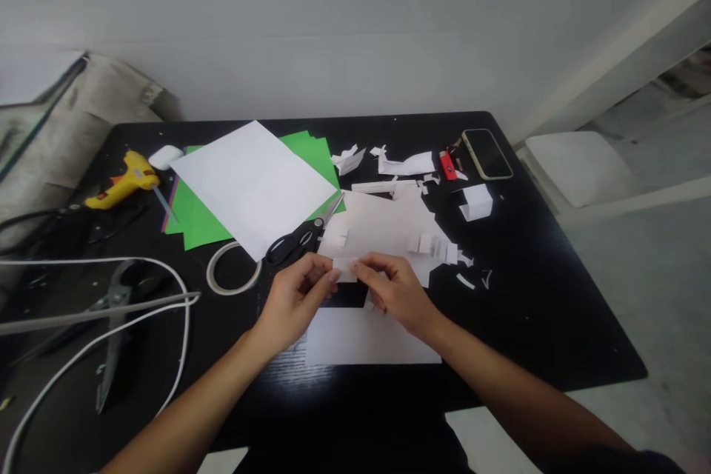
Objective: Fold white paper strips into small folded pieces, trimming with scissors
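Between the fingertips of both hands is a small piece of white paper (345,271). My left hand (297,296) pinches its left end, thumb on top. At its right end, my right hand (397,289) pinches it between thumb and fingers. Beneath and beyond the hands lie larger white sheets (383,226) with cut edges and small paper pieces on them. A white paper rectangle (372,341) lies close to the table's front edge. Black-handled scissors (300,237) rest just beyond my left hand, blades pointing away to the right.
On the black table (544,296) are a tape roll (209,274), yellow glue gun (125,181), green sheets (203,226) under a white sheet (255,192), paper scraps (408,163), a red lighter (447,165), a phone (487,154) and a folded paper piece (476,203). A white cable (186,333) loops at left.
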Demonstrator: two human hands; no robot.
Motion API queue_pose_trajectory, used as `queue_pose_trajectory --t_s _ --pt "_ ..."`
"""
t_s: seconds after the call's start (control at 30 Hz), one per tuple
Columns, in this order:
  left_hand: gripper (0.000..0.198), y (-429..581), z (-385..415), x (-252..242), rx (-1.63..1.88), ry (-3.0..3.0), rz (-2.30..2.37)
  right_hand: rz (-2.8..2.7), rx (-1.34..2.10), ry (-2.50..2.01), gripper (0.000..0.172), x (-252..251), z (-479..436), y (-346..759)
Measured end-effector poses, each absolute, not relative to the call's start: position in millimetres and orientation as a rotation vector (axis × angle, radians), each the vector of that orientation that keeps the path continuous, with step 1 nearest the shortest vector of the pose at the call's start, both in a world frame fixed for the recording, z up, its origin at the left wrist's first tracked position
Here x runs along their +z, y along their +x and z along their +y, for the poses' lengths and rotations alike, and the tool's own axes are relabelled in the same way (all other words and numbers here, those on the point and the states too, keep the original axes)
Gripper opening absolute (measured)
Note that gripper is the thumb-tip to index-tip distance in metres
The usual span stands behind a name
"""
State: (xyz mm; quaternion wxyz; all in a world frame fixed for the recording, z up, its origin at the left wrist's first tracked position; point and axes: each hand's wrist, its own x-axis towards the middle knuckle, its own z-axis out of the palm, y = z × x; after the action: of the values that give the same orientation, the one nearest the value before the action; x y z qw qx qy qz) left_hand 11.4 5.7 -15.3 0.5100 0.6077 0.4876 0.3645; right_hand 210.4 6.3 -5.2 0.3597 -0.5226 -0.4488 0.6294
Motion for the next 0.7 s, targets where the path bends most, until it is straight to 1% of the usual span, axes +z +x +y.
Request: queue_pose_trajectory --t_s 0.1,0.2,0.53,0.7 --pt "0.019 11.7 5.3 -16.5 0.881 1.460 1.188 -1.259 1.491 -1.359 0.025 -4.4 4.9 208.9" --pt "0.019 12.9 5.6 -16.2 0.880 1.450 1.184 -1.330 1.402 -1.358 0.024 -2.9 3.8 208.4" --pt "0.020 12.8 6.4 -17.7 0.837 1.483 1.172 -1.441 1.257 -1.343 0.016 -10.8 0.3 206.9" --pt "0.019 11.7 5.3 -17.1 0.798 1.606 1.186 -1.490 1.215 -1.331 0.015 -9.9 1.2 207.3"
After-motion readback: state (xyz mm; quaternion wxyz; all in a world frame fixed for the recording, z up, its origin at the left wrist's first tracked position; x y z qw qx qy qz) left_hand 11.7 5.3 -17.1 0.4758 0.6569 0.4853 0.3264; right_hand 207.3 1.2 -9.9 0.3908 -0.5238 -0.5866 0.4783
